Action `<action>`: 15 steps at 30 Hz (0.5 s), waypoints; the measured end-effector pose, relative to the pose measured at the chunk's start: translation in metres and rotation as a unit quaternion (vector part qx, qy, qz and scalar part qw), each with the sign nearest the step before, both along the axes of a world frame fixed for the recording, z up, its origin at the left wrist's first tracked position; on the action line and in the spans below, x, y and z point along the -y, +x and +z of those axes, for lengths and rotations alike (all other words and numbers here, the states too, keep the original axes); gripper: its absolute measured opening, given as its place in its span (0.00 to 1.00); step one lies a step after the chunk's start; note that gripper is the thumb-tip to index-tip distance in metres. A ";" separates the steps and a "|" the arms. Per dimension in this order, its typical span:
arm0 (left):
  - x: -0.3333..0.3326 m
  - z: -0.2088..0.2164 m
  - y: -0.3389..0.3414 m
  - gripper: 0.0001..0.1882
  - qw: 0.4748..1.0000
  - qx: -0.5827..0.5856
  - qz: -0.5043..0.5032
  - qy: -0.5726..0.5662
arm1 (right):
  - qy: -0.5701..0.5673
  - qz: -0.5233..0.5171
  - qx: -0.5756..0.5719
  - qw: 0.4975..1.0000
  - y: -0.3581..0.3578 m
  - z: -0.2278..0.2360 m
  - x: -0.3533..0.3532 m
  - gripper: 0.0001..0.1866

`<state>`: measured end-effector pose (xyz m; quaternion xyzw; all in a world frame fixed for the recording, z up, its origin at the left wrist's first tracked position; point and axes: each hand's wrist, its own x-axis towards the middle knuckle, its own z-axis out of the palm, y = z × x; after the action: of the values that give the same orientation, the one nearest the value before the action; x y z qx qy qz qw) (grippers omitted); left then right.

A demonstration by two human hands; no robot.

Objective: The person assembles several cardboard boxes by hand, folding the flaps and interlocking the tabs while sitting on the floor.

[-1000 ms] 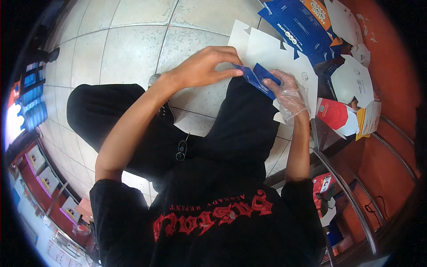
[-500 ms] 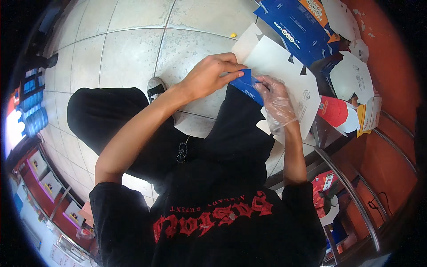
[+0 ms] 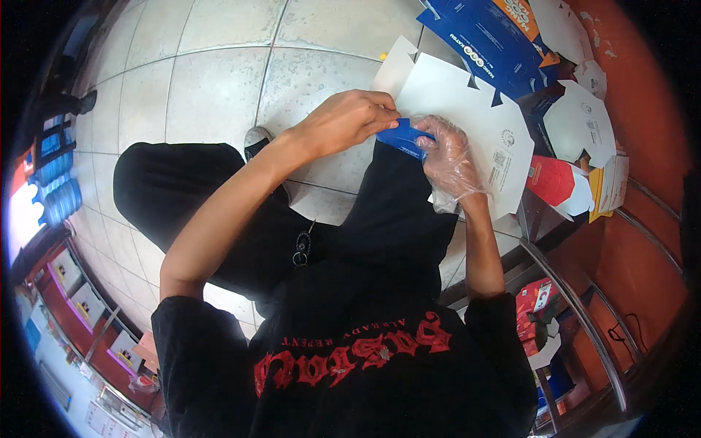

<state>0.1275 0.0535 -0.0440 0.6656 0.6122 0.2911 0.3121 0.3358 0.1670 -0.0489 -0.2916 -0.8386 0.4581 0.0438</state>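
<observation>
A flat, unfolded cardboard food box (image 3: 478, 117) rests across my right thigh, its white inner side up. At its near left edge a blue flap (image 3: 400, 136) shows between my hands. My bare left hand (image 3: 345, 123) pinches the flap's left corner between thumb and fingers. On the flap's right end, my right hand (image 3: 447, 159), in a clear plastic glove, has its fingers curled and closed on the board. Part of the box is covered by the gloved hand.
More flat blue box blanks (image 3: 478, 47) lie at the far right. Beside them are a white blank (image 3: 580, 124) and a red carton piece (image 3: 556, 184). Metal rails (image 3: 573, 314) of a rack run along my right side. Blue water jugs (image 3: 62, 203) stand at the far left.
The white box has shifted slightly left and toward me. My gloved right fingers have moved a little left along the blue flap; my left hand keeps its pinch.
</observation>
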 end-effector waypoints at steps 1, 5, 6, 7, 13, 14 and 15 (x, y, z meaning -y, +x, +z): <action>-0.001 0.000 0.000 0.11 1.000 -0.003 -0.007 0.003 | 0.000 -0.001 -0.012 1.000 0.000 -0.001 0.001 0.12; -0.003 -0.007 0.003 0.12 0.998 -0.037 -0.054 0.021 | 0.043 0.007 -0.043 0.998 -0.003 -0.009 0.007 0.12; -0.004 -0.007 0.003 0.13 0.996 -0.051 -0.073 0.029 | 0.033 -0.005 -0.023 0.999 -0.006 -0.008 0.010 0.12; -0.004 -0.008 0.006 0.12 0.996 -0.057 -0.067 0.012 | 0.024 -0.017 -0.001 1.000 -0.009 -0.005 0.013 0.12; -0.004 -0.021 0.013 0.11 0.999 0.031 -0.007 -0.041 | 0.020 0.004 0.004 1.000 0.006 0.014 -0.004 0.19; -0.003 -0.022 0.008 0.10 0.997 0.045 0.003 -0.066 | 0.056 0.017 0.003 0.998 0.011 0.029 -0.008 0.21; -0.004 -0.022 0.007 0.10 0.994 0.061 0.009 -0.089 | 0.086 0.064 0.047 0.993 0.022 0.042 -0.015 0.25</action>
<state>0.1347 0.0578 -0.0661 0.6110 0.6209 0.2786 0.4043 0.3574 0.1824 -0.0066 -0.2541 -0.8930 0.3714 0.0000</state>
